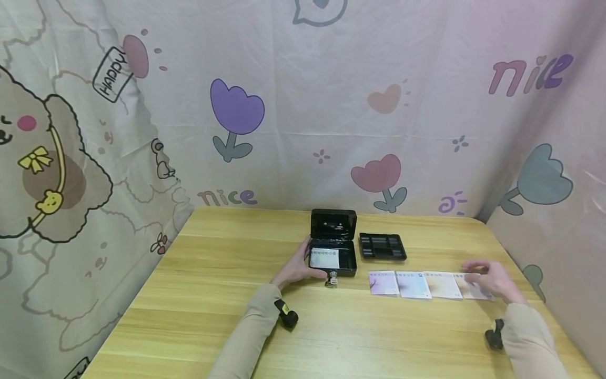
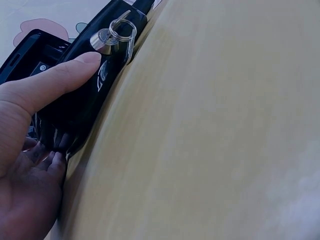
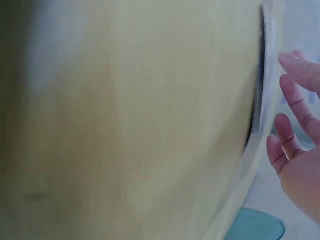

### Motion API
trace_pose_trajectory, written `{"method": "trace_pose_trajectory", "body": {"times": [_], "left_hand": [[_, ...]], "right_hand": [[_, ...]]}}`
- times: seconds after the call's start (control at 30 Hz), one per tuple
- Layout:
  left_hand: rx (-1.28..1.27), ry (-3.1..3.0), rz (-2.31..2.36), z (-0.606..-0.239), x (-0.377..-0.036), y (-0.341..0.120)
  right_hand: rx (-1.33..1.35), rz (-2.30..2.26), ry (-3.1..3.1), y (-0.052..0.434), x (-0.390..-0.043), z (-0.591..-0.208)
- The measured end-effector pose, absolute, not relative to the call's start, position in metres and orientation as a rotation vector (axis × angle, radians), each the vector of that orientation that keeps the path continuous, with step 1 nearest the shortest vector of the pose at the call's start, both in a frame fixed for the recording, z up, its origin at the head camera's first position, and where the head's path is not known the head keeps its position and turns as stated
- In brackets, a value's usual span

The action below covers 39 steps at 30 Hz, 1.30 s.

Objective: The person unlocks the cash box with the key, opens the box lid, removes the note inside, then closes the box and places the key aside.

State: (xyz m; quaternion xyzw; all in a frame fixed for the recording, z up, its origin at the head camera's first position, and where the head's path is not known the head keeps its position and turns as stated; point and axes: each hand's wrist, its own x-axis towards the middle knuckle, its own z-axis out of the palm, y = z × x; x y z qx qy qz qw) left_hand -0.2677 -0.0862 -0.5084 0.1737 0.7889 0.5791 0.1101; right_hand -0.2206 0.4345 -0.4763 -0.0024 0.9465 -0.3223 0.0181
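Wooden table [image 1: 213,295], cartoon curtain [image 1: 284,105] behind, black cashbox [image 1: 333,247].

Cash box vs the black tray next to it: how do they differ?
The cash box stands open with its lid upright; the black tray lies flat and low. The box holds a white slip and has keys in its front lock; the tray's compartments look bare. The left hand grips the box; nothing touches the tray. Both are black, on the wooden table.

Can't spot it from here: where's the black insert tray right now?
In the head view, the black insert tray lies on the table, just right of the open cash box, behind the cards.
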Motion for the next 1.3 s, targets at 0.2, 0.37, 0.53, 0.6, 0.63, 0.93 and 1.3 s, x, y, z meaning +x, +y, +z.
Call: {"method": "trace_pose_trajectory", "body": {"times": [0.2,0.37,0.53,0.6,0.63,0.93,1.3], "left_hand": [[0.519,2.325,1.701,-0.509,-0.267,-0.085],[0.515,2.332,1.698,-0.508,-0.267,-0.085],[0.513,2.329,1.692,-0.508,-0.268,-0.085],[0.511,2.332,1.688,-0.508,-0.268,-0.086],[0.516,2.334,1.690,-0.508,-0.268,-0.086],[0.520,2.333,1.701,-0.508,-0.267,-0.086],[0.517,2.343,1.687,-0.506,-0.266,-0.085]], "right_hand": [[-0.156,-1.061,3.078,0.406,-0.221,-0.466],[-0.356,-1.108,3.114,0.360,-0.229,-0.450],[-0.588,-1.177,3.037,0.303,-0.235,-0.442],[-0.675,-1.211,2.987,0.281,-0.238,-0.442],[-0.711,-1.228,2.962,0.271,-0.239,-0.443],[-0.850,-1.395,2.718,0.201,-0.254,-0.445],[-0.918,-1.383,2.493,0.156,-0.273,-0.452]]}}
